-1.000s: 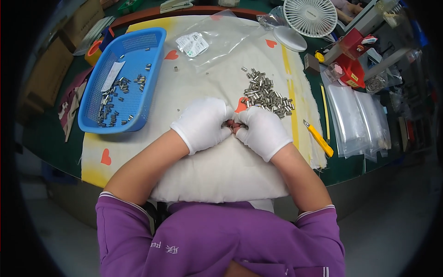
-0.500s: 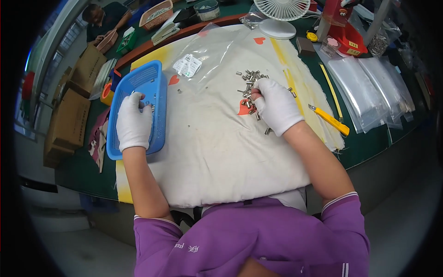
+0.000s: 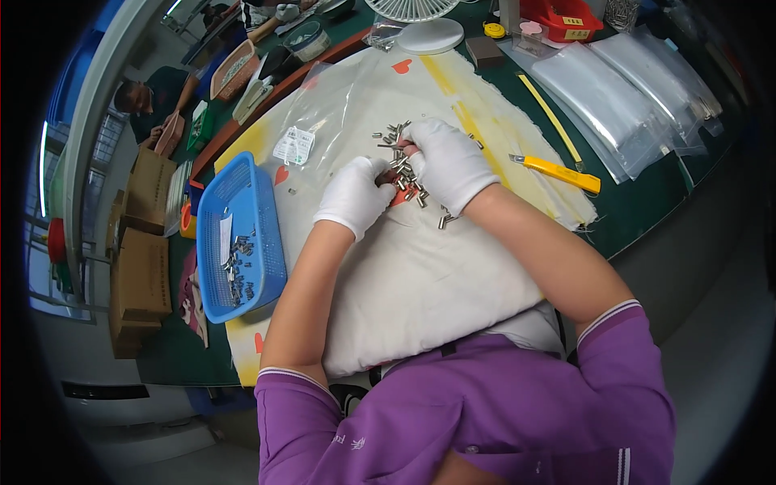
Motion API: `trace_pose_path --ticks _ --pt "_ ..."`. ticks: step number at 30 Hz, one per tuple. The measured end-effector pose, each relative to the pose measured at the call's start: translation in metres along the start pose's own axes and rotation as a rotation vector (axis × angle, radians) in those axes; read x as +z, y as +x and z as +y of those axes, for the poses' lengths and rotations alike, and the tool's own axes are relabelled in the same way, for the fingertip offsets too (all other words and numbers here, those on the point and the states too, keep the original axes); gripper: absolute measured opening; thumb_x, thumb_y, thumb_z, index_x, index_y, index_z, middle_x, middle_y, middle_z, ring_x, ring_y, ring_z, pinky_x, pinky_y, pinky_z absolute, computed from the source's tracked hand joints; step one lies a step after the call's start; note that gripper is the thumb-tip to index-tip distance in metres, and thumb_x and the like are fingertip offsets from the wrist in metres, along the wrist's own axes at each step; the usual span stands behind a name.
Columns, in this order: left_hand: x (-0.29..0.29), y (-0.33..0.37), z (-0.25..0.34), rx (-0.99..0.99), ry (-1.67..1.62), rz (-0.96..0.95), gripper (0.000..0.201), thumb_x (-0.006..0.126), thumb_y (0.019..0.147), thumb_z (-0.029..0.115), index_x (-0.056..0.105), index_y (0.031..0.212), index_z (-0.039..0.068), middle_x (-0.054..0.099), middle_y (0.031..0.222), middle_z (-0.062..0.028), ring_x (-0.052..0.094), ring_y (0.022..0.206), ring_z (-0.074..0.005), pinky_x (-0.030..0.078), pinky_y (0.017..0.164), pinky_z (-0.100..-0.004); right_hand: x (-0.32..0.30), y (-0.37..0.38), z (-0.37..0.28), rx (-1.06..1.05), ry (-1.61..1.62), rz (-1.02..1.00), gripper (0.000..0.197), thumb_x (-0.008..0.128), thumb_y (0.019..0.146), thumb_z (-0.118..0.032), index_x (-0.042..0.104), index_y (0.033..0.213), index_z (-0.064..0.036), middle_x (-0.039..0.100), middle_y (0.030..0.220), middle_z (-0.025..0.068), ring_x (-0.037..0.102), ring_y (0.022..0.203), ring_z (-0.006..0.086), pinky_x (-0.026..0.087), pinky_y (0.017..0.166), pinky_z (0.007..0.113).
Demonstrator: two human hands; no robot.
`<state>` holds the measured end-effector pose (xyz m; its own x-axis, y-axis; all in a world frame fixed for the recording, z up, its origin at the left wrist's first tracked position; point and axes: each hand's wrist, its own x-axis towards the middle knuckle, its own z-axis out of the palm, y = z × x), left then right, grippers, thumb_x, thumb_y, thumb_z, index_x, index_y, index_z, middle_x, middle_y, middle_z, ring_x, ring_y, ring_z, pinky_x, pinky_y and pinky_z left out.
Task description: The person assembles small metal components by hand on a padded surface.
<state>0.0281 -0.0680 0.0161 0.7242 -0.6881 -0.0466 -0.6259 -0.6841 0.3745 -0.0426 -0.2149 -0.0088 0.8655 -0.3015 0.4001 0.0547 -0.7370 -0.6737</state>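
White-gloved left hand (image 3: 352, 198) has come away from the blue plastic basket (image 3: 275, 271) to the white-gloved right hand (image 3: 454, 162), so both seem busy at small silver metal cylinders (image 3: 409, 192) between their bent fingers, whose pinch I cannot tell.

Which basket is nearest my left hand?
The blue basket, left of your left hand, with small metal cylinders inside; the pink baskets are farther away.

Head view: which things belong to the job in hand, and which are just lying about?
Apparently in use:
Metal cylinders, heaped at the left hand and right hand
Blue basket, holding more cylinders
White cloth, under the heap

Apparently just lying about:
Yellow cutter, on the right
Clear plastic bags
White fan
Cardboard boxes, on the left
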Motion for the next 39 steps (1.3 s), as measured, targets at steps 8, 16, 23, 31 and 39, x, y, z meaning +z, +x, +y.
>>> trace_pose_path --ticks 8,16,23,31,39 --pt "0.003 -0.007 -0.004 0.103 0.115 0.081 0.02 0.063 0.076 0.007 0.065 0.095 0.0 0.066 0.088 -0.0177 0.065 0.077 -0.0259 0.051 0.069 -0.0338 -0.005 -0.001 -0.005 -0.09 -0.032 0.034 0.009 0.061 0.081 -0.013 0.065 0.088 -0.0077 0.063 0.088 0.0123 0.061 0.085 0.0312 0.049 0.076 0.04" --pt "0.011 -0.064 -0.024 -0.262 -0.869 0.182 0.016 0.065 0.08 -0.003 0.063 0.095 0.001 0.064 0.089 -0.0015 0.058 0.077 -0.008 0.048 0.069 -0.021 0.0 -0.012 -0.013 -0.085 0.177 -0.321 0.013 0.064 0.08 -0.016 0.066 0.086 -0.0052 0.065 0.085 0.0145 0.062 0.082 0.0335 0.05 0.073 0.04" --pt "0.03 -0.076 -0.034 -0.134 -0.692 0.229 0.016 0.072 0.074 -0.003 0.063 0.086 0.001 0.058 0.086 -0.0014 0.055 0.074 -0.009 0.047 0.069 -0.0227 -0.006 -0.024 -0.036 -0.155 -0.039 -0.532 0.014 0.066 0.077 -0.02 0.066 0.083 -0.0073 0.063 0.083 0.0149 0.062 0.08 0.0339 0.05 0.071 0.042" --pt "0.031 -0.075 -0.025 -0.081 -0.575 0.204 0.018 0.077 0.071 0.002 0.063 0.082 0.001 0.055 0.086 -0.0055 0.054 0.074 -0.013 0.047 0.069 -0.0249 0.001 -0.025 -0.029 -0.164 -0.121 -0.567 0.012 0.066 0.075 -0.019 0.065 0.079 -0.0076 0.062 0.077 0.015 0.062 0.077 0.0347 0.05 0.071 0.044" --pt "0.008 -0.076 -0.038 -0.102 -0.542 0.062 0.011 0.068 0.077 0.003 0.064 0.087 0.0 0.057 0.088 -0.0082 0.055 0.078 -0.0155 0.047 0.073 -0.0269 0.007 -0.027 -0.026 -0.184 -0.14 -0.537 0.008 0.063 0.076 -0.015 0.066 0.078 -0.0079 0.063 0.077 0.0146 0.062 0.076 0.0339 0.05 0.07 0.043"
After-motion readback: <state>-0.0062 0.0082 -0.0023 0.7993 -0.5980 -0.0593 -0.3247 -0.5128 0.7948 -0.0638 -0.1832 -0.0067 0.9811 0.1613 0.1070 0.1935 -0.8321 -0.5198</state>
